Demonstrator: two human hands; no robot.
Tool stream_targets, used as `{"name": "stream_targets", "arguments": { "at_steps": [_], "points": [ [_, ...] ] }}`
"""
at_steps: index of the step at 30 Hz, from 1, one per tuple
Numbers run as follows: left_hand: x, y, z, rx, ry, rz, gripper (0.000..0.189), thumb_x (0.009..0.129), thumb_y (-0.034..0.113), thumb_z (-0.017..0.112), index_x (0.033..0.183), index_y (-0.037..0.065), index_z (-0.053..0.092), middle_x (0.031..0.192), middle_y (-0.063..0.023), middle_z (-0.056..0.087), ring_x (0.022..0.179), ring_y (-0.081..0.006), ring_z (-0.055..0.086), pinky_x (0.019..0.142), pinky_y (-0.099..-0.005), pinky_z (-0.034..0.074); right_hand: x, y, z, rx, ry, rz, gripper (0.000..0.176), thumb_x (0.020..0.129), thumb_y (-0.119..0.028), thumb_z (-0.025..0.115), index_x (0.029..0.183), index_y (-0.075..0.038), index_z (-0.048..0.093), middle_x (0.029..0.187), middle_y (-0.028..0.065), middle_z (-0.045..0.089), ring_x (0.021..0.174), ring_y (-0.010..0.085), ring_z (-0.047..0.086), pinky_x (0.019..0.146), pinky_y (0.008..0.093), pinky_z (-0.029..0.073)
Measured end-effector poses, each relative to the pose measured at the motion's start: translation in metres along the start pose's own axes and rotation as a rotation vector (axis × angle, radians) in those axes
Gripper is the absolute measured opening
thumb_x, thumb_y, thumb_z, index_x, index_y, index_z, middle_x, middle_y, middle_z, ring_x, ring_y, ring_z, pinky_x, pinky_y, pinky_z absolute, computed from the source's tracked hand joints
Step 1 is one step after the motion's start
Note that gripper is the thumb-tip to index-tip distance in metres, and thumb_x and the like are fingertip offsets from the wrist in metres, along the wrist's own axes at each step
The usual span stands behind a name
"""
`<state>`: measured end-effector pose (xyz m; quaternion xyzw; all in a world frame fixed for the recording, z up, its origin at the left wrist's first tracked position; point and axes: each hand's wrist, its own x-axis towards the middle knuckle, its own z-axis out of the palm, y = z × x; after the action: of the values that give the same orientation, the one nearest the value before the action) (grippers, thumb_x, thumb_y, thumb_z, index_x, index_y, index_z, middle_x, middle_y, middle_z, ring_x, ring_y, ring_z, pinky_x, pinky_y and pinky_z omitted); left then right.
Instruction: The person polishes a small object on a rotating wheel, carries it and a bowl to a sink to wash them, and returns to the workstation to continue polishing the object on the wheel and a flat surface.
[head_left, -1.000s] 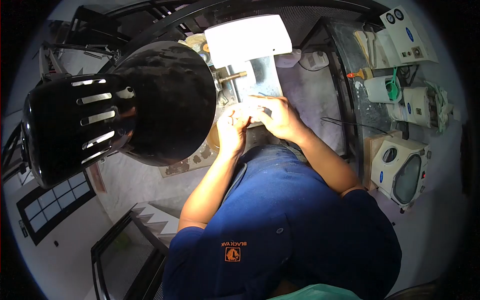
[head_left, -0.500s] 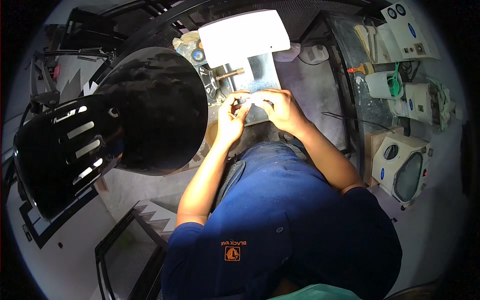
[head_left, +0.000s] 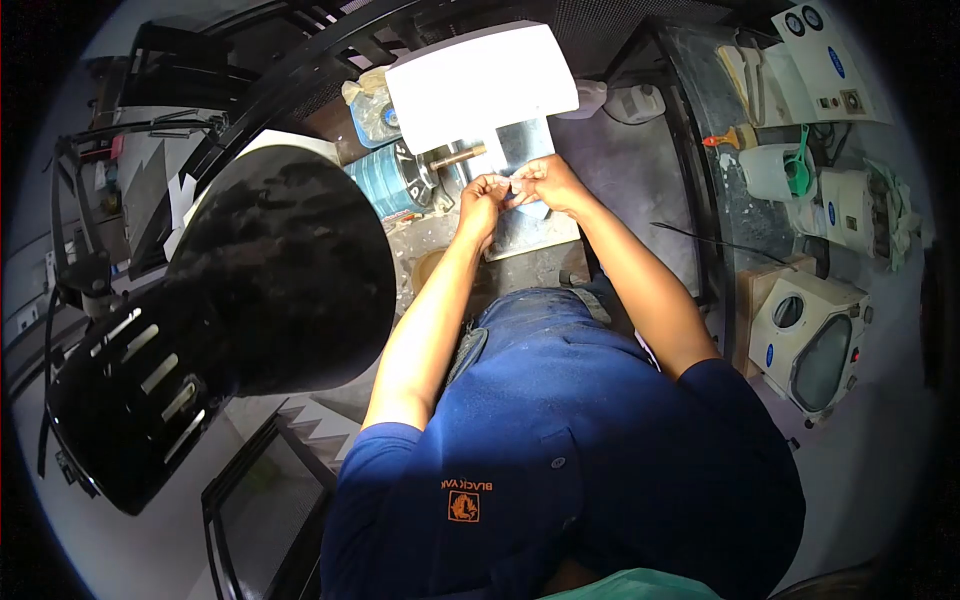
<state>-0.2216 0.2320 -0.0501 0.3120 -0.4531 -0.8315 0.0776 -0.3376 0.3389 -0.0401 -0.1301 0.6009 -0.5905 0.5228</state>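
Note:
Both my hands are stretched forward over a metal tray [head_left: 540, 232] on the bench. My left hand [head_left: 483, 200] and my right hand [head_left: 550, 183] meet fingertip to fingertip and pinch a small pale piece [head_left: 513, 188] between them. The piece is too small to tell its shape. It sits just right of the brass spindle [head_left: 460, 157] of a blue bench motor [head_left: 392, 182], close below a white hood [head_left: 482, 82]. My blue shirt fills the lower middle of the view.
A large black lamp shade [head_left: 250, 300] blocks the left side. At the right stand white machines [head_left: 810, 340], a white cup with a green scoop [head_left: 790, 172] and an orange-handled tool [head_left: 728, 140]. A thin black wire [head_left: 710, 240] lies on the grey bench.
Both hands have moved forward, away from my body and up to the brass spindle, still pinching the small piece. The view has shifted, so the black lamp shade now sits lower left.

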Motion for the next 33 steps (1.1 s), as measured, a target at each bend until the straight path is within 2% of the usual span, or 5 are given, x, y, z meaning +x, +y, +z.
{"name": "stream_targets", "arguments": {
  "at_steps": [10,12,16,21,33],
  "points": [
    [0.031,-0.009,-0.004,-0.139,0.119,-0.129,0.011,0.089,0.0,0.043,0.091,-0.005,0.053,0.089,-0.0124,0.06,0.078,-0.0212,0.06,0.074,-0.0343,0.053,0.029,-0.007,0.0,-0.071,0.089,0.099,0.01,0.083,0.002,0.058,0.086,0.011,0.058,0.076,0.0181,0.064,0.065,0.0248,0.066,0.056,0.0306,0.055],
    [0.03,-0.005,0.002,-0.216,0.167,-0.146,0.005,0.085,0.0,0.051,0.085,-0.004,0.055,0.084,-0.0113,0.059,0.068,-0.0182,0.058,0.064,-0.03,0.053,0.033,-0.006,-0.004,-0.058,0.094,0.107,0.01,0.082,0.002,0.058,0.086,0.011,0.058,0.076,0.0185,0.063,0.065,0.0248,0.066,0.056,0.031,0.055],
    [0.039,-0.015,-0.005,-0.198,0.152,-0.16,0.006,0.086,0.0,0.05,0.084,-0.005,0.054,0.084,-0.0128,0.059,0.068,-0.0187,0.058,0.065,-0.0309,0.053,0.038,-0.005,-0.006,-0.069,0.096,0.12,0.009,0.081,0.004,0.057,0.084,0.012,0.059,0.075,0.0194,0.063,0.063,0.0242,0.066,0.055,0.0321,0.056],
    [0.022,0.006,0.014,-0.329,0.104,-0.128,0.011,0.089,0.0,0.045,0.086,-0.006,0.053,0.086,-0.0139,0.059,0.078,-0.0234,0.062,0.069,-0.0336,0.055,0.033,-0.012,-0.005,-0.068,0.091,0.118,0.008,0.08,0.006,0.057,0.085,0.012,0.058,0.076,0.0187,0.063,0.064,0.0241,0.066,0.056,0.0309,0.055],
    [0.032,-0.01,-0.002,-0.274,0.109,-0.152,0.009,0.088,-0.001,0.046,0.085,-0.004,0.053,0.085,-0.0118,0.059,0.073,-0.0188,0.06,0.067,-0.0295,0.054,0.033,-0.008,-0.008,-0.017,0.06,0.099,0.008,0.081,0.007,0.055,0.086,0.013,0.057,0.077,0.0206,0.063,0.066,0.0263,0.066,0.056,0.0345,0.057]
  ]
}}
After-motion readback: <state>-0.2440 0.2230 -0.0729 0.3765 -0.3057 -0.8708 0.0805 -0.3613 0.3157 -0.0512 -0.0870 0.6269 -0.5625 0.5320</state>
